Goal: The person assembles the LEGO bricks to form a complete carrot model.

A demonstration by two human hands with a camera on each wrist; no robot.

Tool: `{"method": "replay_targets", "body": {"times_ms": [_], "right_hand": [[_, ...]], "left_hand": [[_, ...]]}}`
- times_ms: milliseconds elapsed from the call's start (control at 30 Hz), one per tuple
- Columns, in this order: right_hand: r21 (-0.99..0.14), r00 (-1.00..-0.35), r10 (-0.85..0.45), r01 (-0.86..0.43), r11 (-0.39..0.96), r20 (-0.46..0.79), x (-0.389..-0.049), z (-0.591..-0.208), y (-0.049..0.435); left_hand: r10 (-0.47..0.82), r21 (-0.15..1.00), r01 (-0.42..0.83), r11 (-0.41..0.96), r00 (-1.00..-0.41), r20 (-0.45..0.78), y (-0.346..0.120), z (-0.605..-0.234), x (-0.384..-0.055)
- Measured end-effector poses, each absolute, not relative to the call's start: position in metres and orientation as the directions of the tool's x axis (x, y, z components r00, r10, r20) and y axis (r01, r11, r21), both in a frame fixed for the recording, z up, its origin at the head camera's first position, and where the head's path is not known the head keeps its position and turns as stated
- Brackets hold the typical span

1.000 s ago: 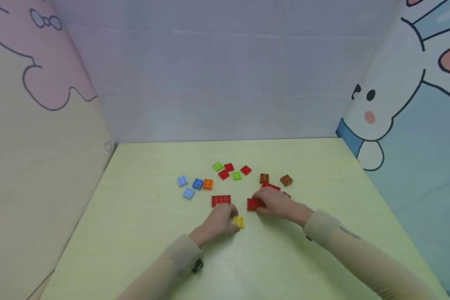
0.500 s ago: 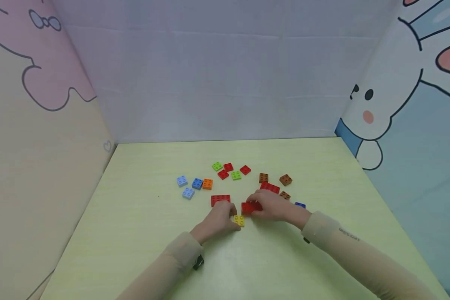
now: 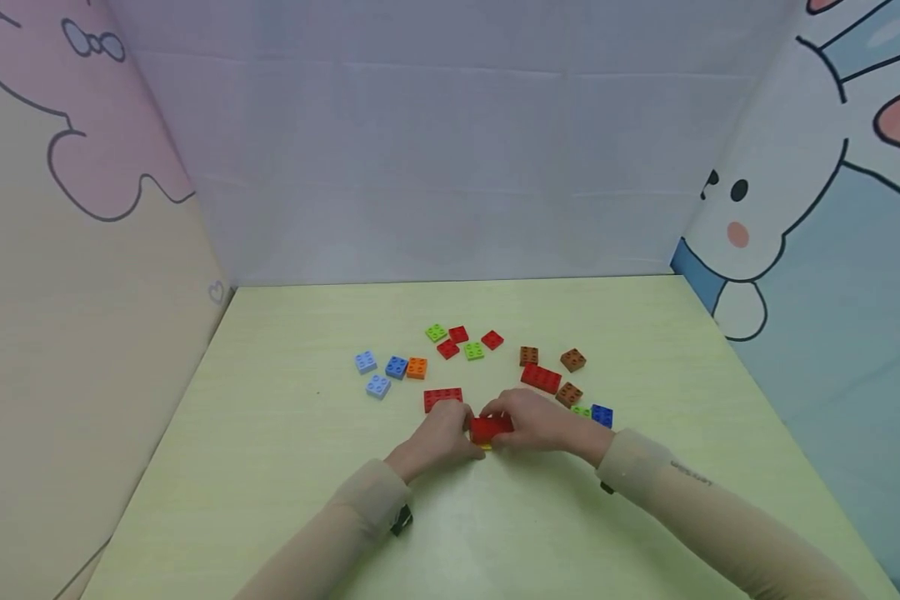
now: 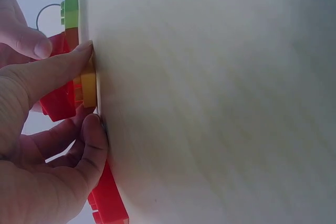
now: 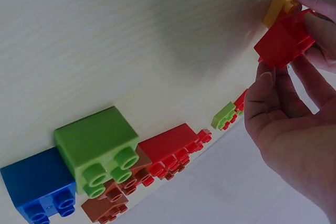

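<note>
My left hand [image 3: 437, 435] pinches a small yellow building brick [image 4: 89, 88] that sits on the table, studs up. Over it, a longer red brick [image 3: 491, 430] is held in the fingers of my right hand [image 3: 543, 418]. From the head camera the red brick hides nearly all of the yellow one. In the left wrist view the red brick tilts above the yellow studs; whether the two touch I cannot tell. Just behind my left hand lies another red brick [image 3: 442, 397].
Beyond my right hand are a red brick [image 3: 541, 378], brown bricks [image 3: 572, 360], a green brick [image 5: 97, 145] and a dark blue brick [image 3: 602, 416]. Light blue bricks [image 3: 378, 386] and an orange brick [image 3: 417, 367] lie back left. Several green and red bricks [image 3: 492, 339] lie farther back.
My right hand has carried the red brick left and nearer to me, from beside the yellow brick to over it. My left hand has stayed almost still on the yellow brick.
</note>
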State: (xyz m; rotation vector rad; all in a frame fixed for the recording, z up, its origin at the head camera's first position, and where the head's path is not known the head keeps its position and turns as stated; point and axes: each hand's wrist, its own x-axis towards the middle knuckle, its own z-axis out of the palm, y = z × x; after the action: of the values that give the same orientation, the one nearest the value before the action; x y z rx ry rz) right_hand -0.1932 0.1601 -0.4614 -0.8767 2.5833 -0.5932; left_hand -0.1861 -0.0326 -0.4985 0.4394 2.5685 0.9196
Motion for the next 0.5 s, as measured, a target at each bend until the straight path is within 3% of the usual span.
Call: {"method": "replay_targets", "body": {"times_ms": [500], "right_hand": [[-0.481,-0.747,-0.635,-0.491,0.726,-0.197,-0.1924,-0.4639,0.1522]], "left_hand": [[0.398,0.661,0.148,0.735,-0.884,-0.244,-0.0311,-0.5013,-0.1849]]}}
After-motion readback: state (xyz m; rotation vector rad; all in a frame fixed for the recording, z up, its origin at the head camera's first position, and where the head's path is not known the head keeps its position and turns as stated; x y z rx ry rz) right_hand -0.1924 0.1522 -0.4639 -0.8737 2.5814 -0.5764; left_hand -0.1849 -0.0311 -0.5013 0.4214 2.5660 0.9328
